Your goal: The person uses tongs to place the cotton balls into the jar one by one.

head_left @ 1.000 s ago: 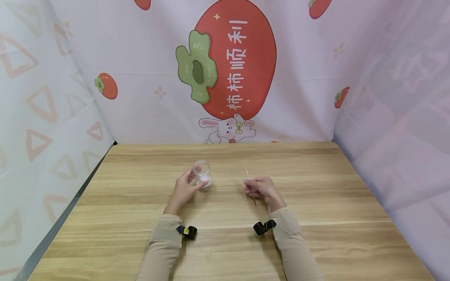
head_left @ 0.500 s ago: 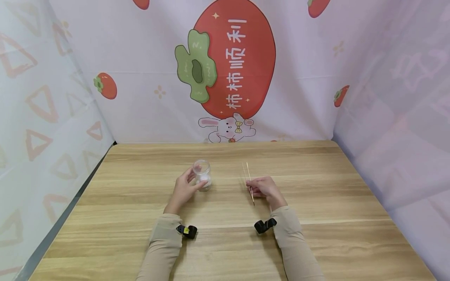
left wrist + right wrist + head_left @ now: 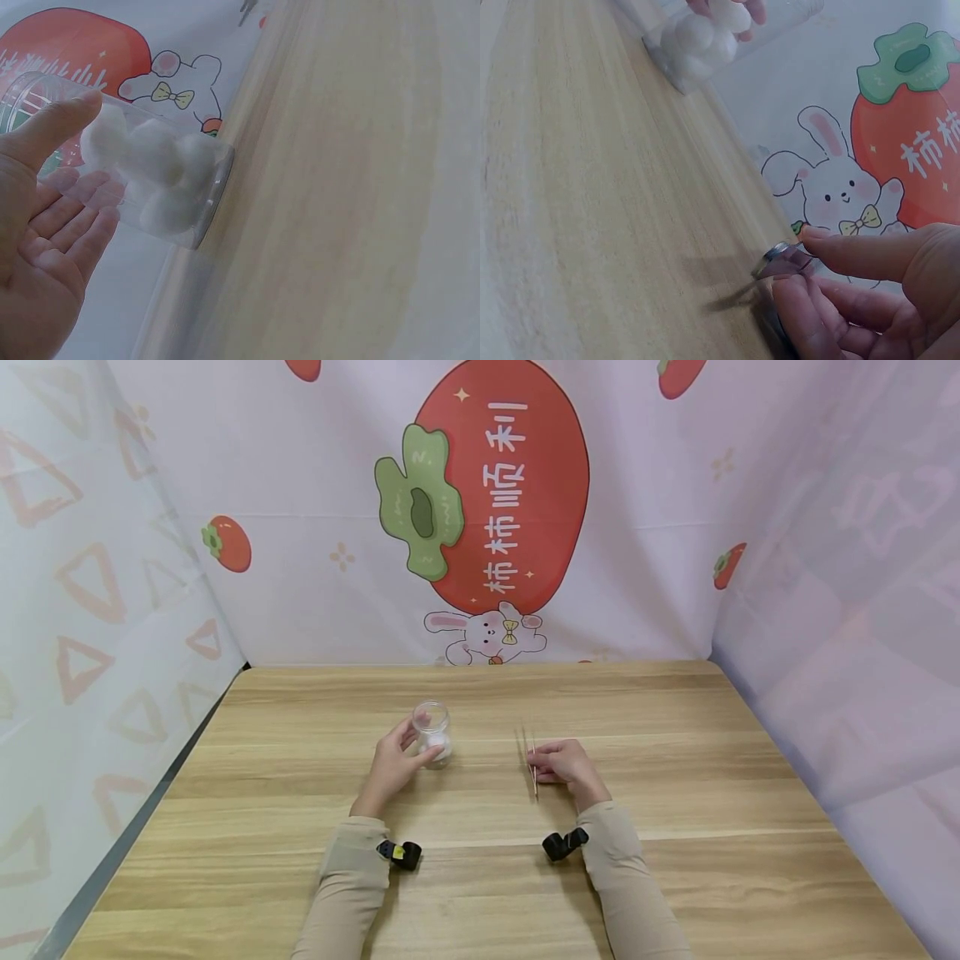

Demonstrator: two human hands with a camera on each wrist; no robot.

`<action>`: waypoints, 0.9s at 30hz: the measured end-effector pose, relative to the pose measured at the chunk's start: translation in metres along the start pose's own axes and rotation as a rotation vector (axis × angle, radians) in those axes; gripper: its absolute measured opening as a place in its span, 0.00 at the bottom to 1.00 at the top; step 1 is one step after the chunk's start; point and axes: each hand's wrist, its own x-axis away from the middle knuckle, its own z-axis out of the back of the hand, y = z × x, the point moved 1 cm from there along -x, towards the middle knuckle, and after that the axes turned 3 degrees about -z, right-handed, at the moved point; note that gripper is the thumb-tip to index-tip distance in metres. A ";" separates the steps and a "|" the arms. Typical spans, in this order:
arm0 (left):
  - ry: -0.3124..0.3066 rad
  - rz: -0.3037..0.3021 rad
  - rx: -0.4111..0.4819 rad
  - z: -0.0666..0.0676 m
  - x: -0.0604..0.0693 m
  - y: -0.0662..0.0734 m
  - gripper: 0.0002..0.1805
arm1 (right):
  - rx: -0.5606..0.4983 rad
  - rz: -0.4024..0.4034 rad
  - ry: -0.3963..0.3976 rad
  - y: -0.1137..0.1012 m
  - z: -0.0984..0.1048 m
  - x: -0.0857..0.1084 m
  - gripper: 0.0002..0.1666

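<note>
A clear, lidless jar (image 3: 432,720) stands upright on the wooden table, with several white cotton balls (image 3: 154,156) in its lower part. Around its side my left hand (image 3: 390,767) holds it, thumb on one face and fingers on the other. To the right, my right hand (image 3: 564,763) pinches a pair of slim metal tweezers (image 3: 535,781) between thumb and fingers. The tweezers' two arms are spread apart and point away from me, blurred at the ends. In the right wrist view, part of the tweezers (image 3: 780,259) is hidden by the fingers.
The wooden table (image 3: 480,893) ends at the back against a white curtain (image 3: 300,593) printed with persimmons and a rabbit. Pale patterned curtains hang at both sides. Each wrist carries a small black camera.
The tweezers have turned in my right hand's fingers, and their tips have come slightly nearer to me. My left hand and the jar stay where they were.
</note>
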 end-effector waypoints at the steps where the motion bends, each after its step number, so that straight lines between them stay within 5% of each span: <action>1: 0.000 -0.001 0.000 0.000 0.000 0.000 0.38 | 0.001 -0.001 0.004 0.000 0.000 0.000 0.19; 6: 0.011 -0.019 0.023 -0.002 -0.006 -0.017 0.40 | -0.004 -0.020 0.025 0.000 -0.001 -0.001 0.16; 16: 0.014 -0.024 0.033 -0.002 -0.006 -0.017 0.40 | -0.008 -0.022 0.066 -0.001 -0.002 0.002 0.08; 27: -0.010 0.015 0.017 0.003 0.006 0.019 0.38 | 0.028 -0.036 0.145 0.002 -0.004 -0.001 0.10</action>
